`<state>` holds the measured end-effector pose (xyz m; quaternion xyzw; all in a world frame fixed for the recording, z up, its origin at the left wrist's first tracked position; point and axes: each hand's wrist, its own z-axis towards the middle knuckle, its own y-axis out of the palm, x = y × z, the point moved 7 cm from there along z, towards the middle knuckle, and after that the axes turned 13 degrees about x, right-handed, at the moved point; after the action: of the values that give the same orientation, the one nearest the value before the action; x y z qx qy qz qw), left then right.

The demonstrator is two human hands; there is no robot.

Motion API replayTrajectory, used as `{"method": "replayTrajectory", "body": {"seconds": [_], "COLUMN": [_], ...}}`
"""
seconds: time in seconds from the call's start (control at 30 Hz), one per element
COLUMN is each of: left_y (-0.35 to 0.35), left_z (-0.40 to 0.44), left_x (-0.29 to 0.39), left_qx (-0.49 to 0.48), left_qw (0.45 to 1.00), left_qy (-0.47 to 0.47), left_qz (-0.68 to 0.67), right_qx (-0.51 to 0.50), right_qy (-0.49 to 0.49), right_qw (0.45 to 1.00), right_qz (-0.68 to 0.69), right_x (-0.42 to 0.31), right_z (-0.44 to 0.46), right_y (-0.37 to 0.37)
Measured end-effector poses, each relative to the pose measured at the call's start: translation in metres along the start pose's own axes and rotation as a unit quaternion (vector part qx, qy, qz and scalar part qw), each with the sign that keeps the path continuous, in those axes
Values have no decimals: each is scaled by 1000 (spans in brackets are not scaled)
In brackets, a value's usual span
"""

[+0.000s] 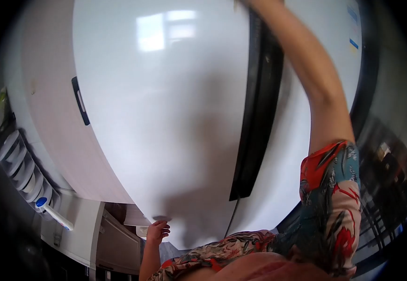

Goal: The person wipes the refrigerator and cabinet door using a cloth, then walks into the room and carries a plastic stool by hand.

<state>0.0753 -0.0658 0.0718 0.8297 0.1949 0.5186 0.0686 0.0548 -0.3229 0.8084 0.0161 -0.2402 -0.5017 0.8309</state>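
A large glossy white refrigerator door fills the middle of the head view, with a dark vertical strip along its right side. My left hand is low down by the door's lower left edge. Its fingers are curled in, and whatever they may hold is hidden. A small grey patch shows on the door just above this hand; I cannot tell whether hand and door touch. My right arm stretches up across the dark strip and the white panel beyond it. The right hand lies past the top edge of the view.
On the left stand a pale pink panel with a black recessed handle, a rack of white dishes, and a white bottle with a blue cap over a counter. Dark shelving is at the right.
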Motion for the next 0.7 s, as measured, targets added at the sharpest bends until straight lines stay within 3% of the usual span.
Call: {"method": "replayTrajectory", "body": {"seconds": [0.1,0.13,0.17,0.2,0.23,0.3,0.37,0.4,0.43,0.47,0.53,0.63,0.7], "left_y": [4,6,7,3,-1,-5,-22,-24,-23,-20,-12,3,11], "left_z": [-5,-6,-13,-17,-21,-39,-48,-52,-63,-68,-83,-109,-133], "left_x": [-5,-3,-1,-6,-12,-20,-41,-50,-54,-58,-73,-105,-125], "left_qx": [3,9,22,24,27,50,56,53,71,72,77,67,90], "left_qw": [1000,1000,1000,999,999,998,998,998,997,997,997,997,996], "left_qy": [5,13,20,19,18,6,-2,-7,-3,3,7,-11,-18], "left_qz": [5,2,11,12,11,24,19,16,6,2,-13,-25,-22], "right_qx": [32,-40,-154,-115,-170,-202,-157,-159,-242,-228,-19,-3,-66], "right_qy": [-116,-169,-135,-188,-181,-121,-5,-169,-173,-155,-143,-121,-53], "right_qw": [991,985,975,975,968,971,975,973,953,961,989,987,995], "right_qz": [54,-11,-83,19,-11,29,160,-5,-50,-34,-24,101,56], "right_x": [-47,-71,-90,-100,-102,-95,-60,-58,-39,-33,-31,-36,-40], "right_z": [-110,-149,-185,-248,-282,-290,-243,-203,-172,-131,-79,-70,-90], "right_y": [-30,-40,-45,-55,-62,-62,-44,-49,-28,-26,-22,-30,-32]}}
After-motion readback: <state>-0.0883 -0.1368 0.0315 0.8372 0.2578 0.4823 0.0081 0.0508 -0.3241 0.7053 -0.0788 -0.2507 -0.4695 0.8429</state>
